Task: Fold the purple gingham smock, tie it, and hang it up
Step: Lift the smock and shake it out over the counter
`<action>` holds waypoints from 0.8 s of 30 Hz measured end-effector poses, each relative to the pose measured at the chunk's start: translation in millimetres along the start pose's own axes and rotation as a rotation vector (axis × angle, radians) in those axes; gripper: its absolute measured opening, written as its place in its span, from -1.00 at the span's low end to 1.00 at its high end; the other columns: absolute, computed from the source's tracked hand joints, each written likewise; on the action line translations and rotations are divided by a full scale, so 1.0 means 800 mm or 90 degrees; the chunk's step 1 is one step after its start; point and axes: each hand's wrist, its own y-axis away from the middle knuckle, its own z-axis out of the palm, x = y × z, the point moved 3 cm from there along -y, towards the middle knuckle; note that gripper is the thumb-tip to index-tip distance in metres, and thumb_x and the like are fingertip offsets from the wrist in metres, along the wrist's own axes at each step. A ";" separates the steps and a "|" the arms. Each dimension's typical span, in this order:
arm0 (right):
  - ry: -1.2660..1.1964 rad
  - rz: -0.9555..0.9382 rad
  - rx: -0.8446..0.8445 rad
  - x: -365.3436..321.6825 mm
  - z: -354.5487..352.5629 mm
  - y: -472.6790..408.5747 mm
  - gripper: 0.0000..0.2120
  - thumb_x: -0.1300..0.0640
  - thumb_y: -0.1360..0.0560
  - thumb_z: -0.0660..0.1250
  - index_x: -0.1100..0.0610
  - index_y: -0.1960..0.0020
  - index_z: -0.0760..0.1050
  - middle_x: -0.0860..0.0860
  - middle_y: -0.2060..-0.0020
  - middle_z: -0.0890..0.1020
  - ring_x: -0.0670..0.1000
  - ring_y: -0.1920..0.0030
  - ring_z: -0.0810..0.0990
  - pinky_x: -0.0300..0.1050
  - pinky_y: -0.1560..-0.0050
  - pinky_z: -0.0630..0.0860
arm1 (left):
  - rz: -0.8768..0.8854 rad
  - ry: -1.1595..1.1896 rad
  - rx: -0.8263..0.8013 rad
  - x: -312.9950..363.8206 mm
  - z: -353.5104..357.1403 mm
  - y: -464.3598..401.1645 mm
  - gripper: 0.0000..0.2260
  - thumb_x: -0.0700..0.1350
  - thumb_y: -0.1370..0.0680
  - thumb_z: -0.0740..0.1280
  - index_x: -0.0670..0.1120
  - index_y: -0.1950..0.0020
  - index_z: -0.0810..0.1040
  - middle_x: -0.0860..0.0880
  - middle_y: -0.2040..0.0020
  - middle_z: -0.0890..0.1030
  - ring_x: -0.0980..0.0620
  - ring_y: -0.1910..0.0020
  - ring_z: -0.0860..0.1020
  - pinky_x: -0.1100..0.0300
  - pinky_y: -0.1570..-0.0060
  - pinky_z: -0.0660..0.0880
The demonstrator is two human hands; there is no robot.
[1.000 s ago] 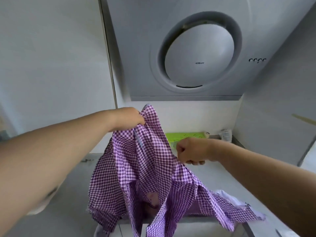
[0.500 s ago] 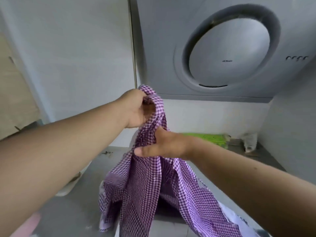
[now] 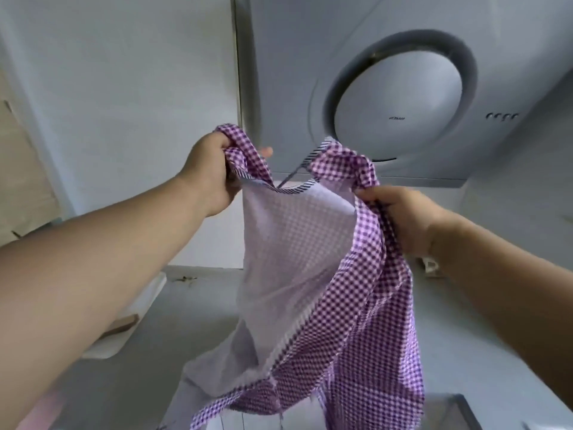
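Note:
The purple gingham smock (image 3: 356, 321) hangs in the air in front of me, spread between both hands. Its pale inner side (image 3: 291, 262) faces me and striped trim edges the neckline. My left hand (image 3: 210, 175) grips the upper left corner of the fabric in a fist. My right hand (image 3: 406, 218) pinches the upper right edge, lower than the left. A thin tie string (image 3: 293, 175) runs between the two held parts. The bottom of the smock trails down out of view.
A grey range hood (image 3: 400, 97) with a round white panel hangs straight ahead above the counter. A white tray-like object (image 3: 145, 305) lies on the grey counter at the left, partly behind my left arm. White wall panels fill the left.
My right hand has moved from the middle of the bunched smock out to its right edge. The hands have drawn apart and the smock has spread open, showing its pale inside.

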 end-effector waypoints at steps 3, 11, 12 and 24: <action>0.040 -0.013 0.141 -0.024 -0.043 0.006 -0.69 0.03 -0.62 0.27 0.25 -0.10 0.62 0.11 0.14 0.72 0.11 0.16 0.68 0.09 -0.19 0.57 | -0.016 -0.040 -0.050 -0.009 0.006 0.001 -0.74 -0.03 -0.70 0.18 -0.07 0.11 0.54 -0.06 0.30 0.61 -0.05 0.29 0.66 -0.01 -0.04 0.63; 0.514 -0.069 0.357 -0.030 -0.122 0.050 -0.79 -0.03 -0.65 0.30 0.07 -0.10 0.62 0.09 -0.06 0.69 0.05 0.06 0.62 -0.08 -0.08 0.46 | -0.010 -0.319 -0.171 -0.012 0.001 0.015 -0.68 0.07 -0.38 0.30 -0.11 -0.01 0.57 -0.16 0.12 0.58 -0.12 0.14 0.52 0.06 0.21 0.36; 0.503 -0.063 0.352 -0.024 -0.128 0.052 -0.75 -0.05 -0.66 0.28 0.08 -0.16 0.63 0.07 -0.08 0.69 0.03 0.06 0.62 -0.08 -0.09 0.46 | 0.007 -0.366 -0.156 -0.010 -0.003 0.011 -0.68 0.06 -0.37 0.35 -0.14 0.03 0.62 -0.15 0.13 0.60 -0.10 0.15 0.52 0.05 0.20 0.35; 0.664 -0.094 0.188 0.017 -0.070 0.045 -0.48 -0.29 -0.65 0.13 0.15 -0.02 0.56 0.11 0.11 0.69 0.10 0.09 0.66 -0.02 0.03 0.54 | 0.127 -0.825 -0.481 -0.054 0.115 0.082 -0.69 0.24 -0.51 0.51 0.17 -0.19 0.64 0.26 -0.11 0.64 0.38 -0.02 0.60 0.33 -0.06 0.50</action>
